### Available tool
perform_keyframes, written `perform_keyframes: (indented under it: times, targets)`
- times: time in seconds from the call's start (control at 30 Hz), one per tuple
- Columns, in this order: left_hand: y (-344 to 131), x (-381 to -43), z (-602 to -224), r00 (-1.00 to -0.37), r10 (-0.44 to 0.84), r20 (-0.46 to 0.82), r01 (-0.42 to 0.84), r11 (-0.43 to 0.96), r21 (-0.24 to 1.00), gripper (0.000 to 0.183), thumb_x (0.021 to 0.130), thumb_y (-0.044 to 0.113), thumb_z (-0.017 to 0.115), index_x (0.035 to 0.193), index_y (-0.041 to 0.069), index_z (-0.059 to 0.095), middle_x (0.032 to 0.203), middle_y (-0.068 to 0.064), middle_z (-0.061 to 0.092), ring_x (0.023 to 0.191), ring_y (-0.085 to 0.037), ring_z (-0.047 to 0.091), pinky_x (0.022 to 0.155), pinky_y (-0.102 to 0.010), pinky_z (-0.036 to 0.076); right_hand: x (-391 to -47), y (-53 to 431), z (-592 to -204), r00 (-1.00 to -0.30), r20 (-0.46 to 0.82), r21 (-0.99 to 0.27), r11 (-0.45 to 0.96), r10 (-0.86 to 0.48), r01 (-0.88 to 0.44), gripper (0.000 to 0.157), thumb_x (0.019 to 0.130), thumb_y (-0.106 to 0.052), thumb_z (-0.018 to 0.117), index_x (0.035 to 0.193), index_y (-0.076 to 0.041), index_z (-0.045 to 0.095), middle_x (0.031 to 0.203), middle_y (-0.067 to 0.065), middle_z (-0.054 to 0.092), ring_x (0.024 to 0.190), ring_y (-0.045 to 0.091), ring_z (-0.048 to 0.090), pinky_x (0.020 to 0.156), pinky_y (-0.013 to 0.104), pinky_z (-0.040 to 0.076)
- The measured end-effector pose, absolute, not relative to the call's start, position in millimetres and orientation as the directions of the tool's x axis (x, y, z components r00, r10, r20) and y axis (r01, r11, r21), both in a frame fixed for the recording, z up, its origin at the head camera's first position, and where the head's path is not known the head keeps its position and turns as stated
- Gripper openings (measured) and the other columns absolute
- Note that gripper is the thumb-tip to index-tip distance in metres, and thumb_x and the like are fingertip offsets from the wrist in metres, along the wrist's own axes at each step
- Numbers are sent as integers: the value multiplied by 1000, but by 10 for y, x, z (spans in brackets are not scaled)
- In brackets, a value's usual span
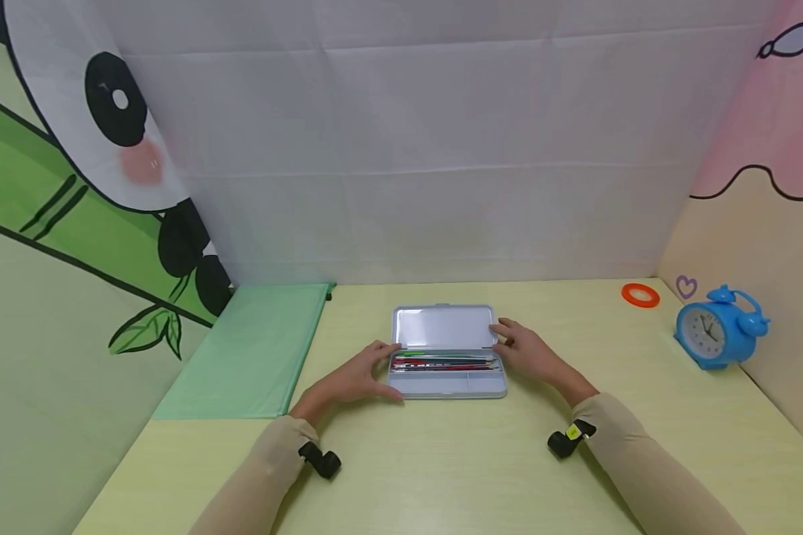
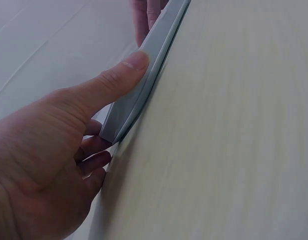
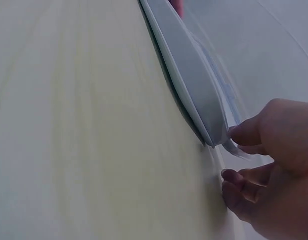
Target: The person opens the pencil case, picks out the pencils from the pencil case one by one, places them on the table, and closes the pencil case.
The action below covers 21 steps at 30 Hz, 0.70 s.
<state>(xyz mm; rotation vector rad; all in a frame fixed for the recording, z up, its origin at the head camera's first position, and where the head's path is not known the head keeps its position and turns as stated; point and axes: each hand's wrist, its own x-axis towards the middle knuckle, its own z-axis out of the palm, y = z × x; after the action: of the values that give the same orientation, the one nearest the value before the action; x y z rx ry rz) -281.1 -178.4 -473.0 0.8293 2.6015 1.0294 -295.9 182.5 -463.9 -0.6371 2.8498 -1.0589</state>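
Note:
A pale, translucent pencil case [image 1: 435, 384] lies on the table with its lid [image 1: 444, 327] folded back. Several slender pencils or pens [image 1: 444, 365] are in its long compartment; their exact kind is too small to tell. At the left end, my left hand [image 1: 355, 377] grips the case, thumb on the front side and fingers round the corner. My right hand [image 1: 527, 351] holds the right end near the hinge, its fingertips against the lid's edge. In the right wrist view, bent fingers of the right hand [image 3: 278, 160] meet the case's corner [image 3: 213, 127].
A green cloth or folder [image 1: 247, 353] lies flat on the left. Toward the right back are an orange ring [image 1: 640, 295] and a blue alarm clock [image 1: 716, 331]. A white sheet [image 1: 435, 148] hangs behind the wooden table [image 1: 442, 461], and printed panels flank it.

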Motion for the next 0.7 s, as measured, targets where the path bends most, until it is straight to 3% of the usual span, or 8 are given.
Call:
perform_keyframes:
  times: [0.07,0.17,0.27,0.33,0.4,0.5,0.6,0.7]
  targets:
    - [-1785,-2811,-4733,-817,577,-4,417,595,687,101,74,40,89,154,7,37,125,-2,44,121,-22,40,108,-44,35,-2952,1814,-4638,-900,112,-597,696,-421,-399,48,102,-9,54,145,10,44,152,35,30,114,41,58,99,52,46]
    - [-1784,-2812,-4731,-821,571,-9,409,599,688,101,74,40,89,154,7,37,124,-1,44,122,-22,40,107,-44,35,-2952,1809,-4643,-880,110,-567,698,-463,-438,48,103,-9,51,144,14,41,153,37,27,131,51,43,107,59,35]
    - [-1781,-2812,-4728,-824,567,-14,403,602,690,101,74,40,89,155,7,37,123,-1,44,121,-22,40,107,-44,36,-2954,1817,-4647,-872,112,-556,697,-477,-453,48,103,-9,50,144,15,40,153,37,26,139,51,30,111,59,28]
    - [-1778,-2811,-4727,-824,566,-14,402,602,690,101,74,40,89,155,8,37,123,-1,44,121,-21,40,106,-43,36,-2953,1827,-4648,-873,115,-566,691,-473,-449,48,103,-9,50,144,14,41,153,36,26,140,50,30,111,59,28]
    - [-1779,-2812,-4730,-826,564,-14,398,600,694,101,74,41,89,155,8,37,123,-1,44,120,-22,40,104,-43,37,-2949,1838,-4647,-874,128,-571,686,-469,-451,48,102,-9,51,143,14,42,153,35,28,133,47,43,108,55,36]
    - [-1782,-2813,-4742,-828,561,-12,397,601,694,101,73,41,90,154,9,38,122,-1,44,119,-22,40,103,-43,37,-2938,1845,-4644,-881,146,-583,680,-450,-444,47,100,-9,54,142,13,46,153,33,31,107,36,61,89,43,48]
    - [-1790,-2812,-4751,-829,559,-7,400,601,692,103,72,41,90,154,8,38,121,-1,45,118,-22,41,104,-43,37,-2938,1846,-4645,-887,173,-596,672,-428,-440,45,99,-10,58,139,10,51,151,31,36,87,24,59,73,33,48]
    - [-1791,-2806,-4737,-828,560,2,407,600,689,104,72,42,90,154,7,38,119,-1,46,117,-22,42,105,-43,37,-2936,1838,-4619,-892,206,-601,668,-402,-440,41,98,-12,62,134,7,58,146,29,45,88,23,62,71,31,51]
